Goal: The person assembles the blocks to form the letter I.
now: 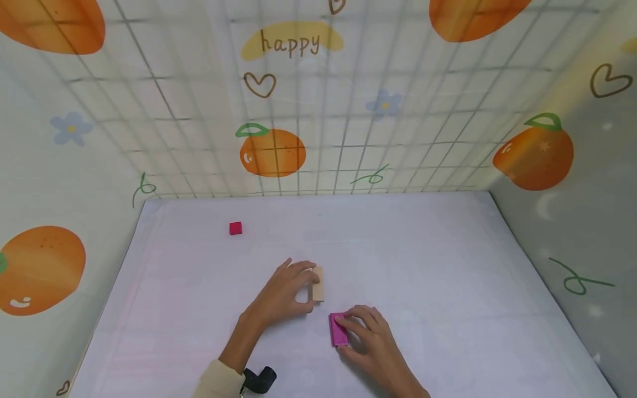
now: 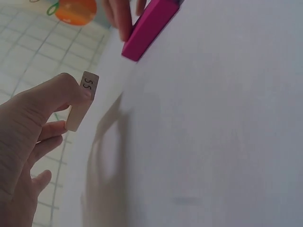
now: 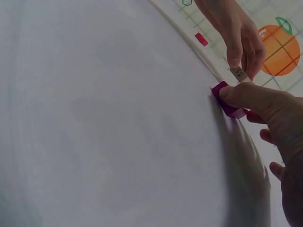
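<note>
Near the middle of the table my left hand (image 1: 286, 291) pinches a pale wooden block (image 1: 318, 284) by its ends, between thumb and fingers. In the left wrist view the wooden block (image 2: 79, 111) shows a printed "55" on its end. Closer to me and to the right, my right hand (image 1: 373, 342) grips a magenta block (image 1: 338, 330) with thumb and fingers. The two blocks are apart. From the right wrist, the magenta block (image 3: 229, 101) appears just in front of the wooden block (image 3: 240, 74).
A small red block (image 1: 235, 228) lies alone toward the back left of the white table (image 1: 423, 249). Fabric walls printed with oranges (image 1: 272, 153) and a grid border the table at the back and sides. A black strap piece (image 1: 260, 380) sits at my left wrist.
</note>
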Demonstrator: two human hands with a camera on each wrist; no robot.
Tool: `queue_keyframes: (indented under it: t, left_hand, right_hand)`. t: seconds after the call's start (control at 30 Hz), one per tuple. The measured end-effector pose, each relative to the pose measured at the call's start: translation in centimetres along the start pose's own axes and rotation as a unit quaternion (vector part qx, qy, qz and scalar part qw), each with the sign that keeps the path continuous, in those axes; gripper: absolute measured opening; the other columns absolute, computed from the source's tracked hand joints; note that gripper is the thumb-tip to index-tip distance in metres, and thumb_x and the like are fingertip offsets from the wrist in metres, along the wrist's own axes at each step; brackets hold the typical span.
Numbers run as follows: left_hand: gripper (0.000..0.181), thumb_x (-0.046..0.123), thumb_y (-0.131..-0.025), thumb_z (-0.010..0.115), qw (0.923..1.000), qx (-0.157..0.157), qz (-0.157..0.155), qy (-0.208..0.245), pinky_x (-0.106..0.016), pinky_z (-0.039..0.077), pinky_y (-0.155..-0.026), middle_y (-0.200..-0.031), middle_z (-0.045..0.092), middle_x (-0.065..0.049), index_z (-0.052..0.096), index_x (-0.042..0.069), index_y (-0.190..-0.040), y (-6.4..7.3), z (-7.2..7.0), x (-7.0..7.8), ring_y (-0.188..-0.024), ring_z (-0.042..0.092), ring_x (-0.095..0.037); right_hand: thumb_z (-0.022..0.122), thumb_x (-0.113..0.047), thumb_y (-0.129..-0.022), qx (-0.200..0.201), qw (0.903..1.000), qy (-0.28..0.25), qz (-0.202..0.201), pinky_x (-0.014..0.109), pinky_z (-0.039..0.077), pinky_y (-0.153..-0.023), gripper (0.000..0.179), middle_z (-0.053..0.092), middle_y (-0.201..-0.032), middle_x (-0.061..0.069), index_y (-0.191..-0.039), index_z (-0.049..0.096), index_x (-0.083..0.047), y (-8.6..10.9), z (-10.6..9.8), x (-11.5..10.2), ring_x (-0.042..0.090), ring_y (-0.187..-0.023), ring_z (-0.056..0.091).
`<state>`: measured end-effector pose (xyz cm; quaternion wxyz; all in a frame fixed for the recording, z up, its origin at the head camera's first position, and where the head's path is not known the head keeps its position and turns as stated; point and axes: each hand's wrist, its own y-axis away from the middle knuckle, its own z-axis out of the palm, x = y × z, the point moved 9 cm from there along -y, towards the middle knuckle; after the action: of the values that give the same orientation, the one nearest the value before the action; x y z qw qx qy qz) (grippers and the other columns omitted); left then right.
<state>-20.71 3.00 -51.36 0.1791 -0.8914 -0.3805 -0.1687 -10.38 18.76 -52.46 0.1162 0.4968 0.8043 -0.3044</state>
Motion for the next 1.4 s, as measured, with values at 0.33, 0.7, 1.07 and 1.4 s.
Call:
queue_keyframes:
  t: [0.33,0.7,1.07,1.4]
  left_hand:
    - [0.039,0.036,-0.085,0.075,0.9998,-0.013,0.011,-0.005,-0.044,0.019,-0.121,-0.144,0.053,0.002,0.064,0.024,-0.119,-0.9,1.8,1.0,-0.138,0.041,-0.014]
    - [0.036,0.040,-0.087,0.074,0.9995,-0.016,0.025,-0.006,-0.044,0.020,-0.120,-0.142,0.054,0.001,0.065,0.024,-0.118,-1.4,2.4,2.2,-0.137,0.043,-0.013]
    - [0.036,0.041,-0.087,0.072,0.9988,-0.028,0.037,-0.013,-0.043,0.019,-0.121,-0.142,0.055,0.000,0.066,0.024,-0.118,-1.5,3.0,2.9,-0.138,0.042,-0.015]
    - [0.036,0.042,-0.089,0.072,0.9987,-0.043,0.029,0.000,-0.039,0.017,-0.121,-0.142,0.054,-0.001,0.067,0.024,-0.120,-1.4,3.4,2.6,-0.137,0.042,-0.015]
  right_hand:
    - [0.087,-0.029,-0.074,-0.011,0.9998,0.004,0.015,0.045,0.040,-0.100,0.051,0.061,-0.124,-0.002,-0.122,0.072,-0.019,-0.1,0.1,0.1,0.018,-0.119,0.048]
    - [0.088,-0.026,-0.072,0.017,0.9997,0.001,-0.019,0.042,0.038,-0.098,0.052,0.062,-0.122,-0.001,-0.121,0.072,-0.018,-0.1,-0.3,-0.3,0.021,-0.117,0.050]
    - [0.087,-0.026,-0.073,0.013,0.9997,-0.008,-0.019,0.037,0.034,-0.102,0.053,0.061,-0.123,0.001,-0.122,0.071,-0.017,0.1,-0.1,-0.1,0.022,-0.118,0.049]
    - [0.086,-0.024,-0.073,0.017,0.9994,-0.014,-0.026,0.038,0.034,-0.101,0.052,0.061,-0.123,0.001,-0.123,0.071,-0.017,0.1,-0.2,-0.3,0.024,-0.118,0.049]
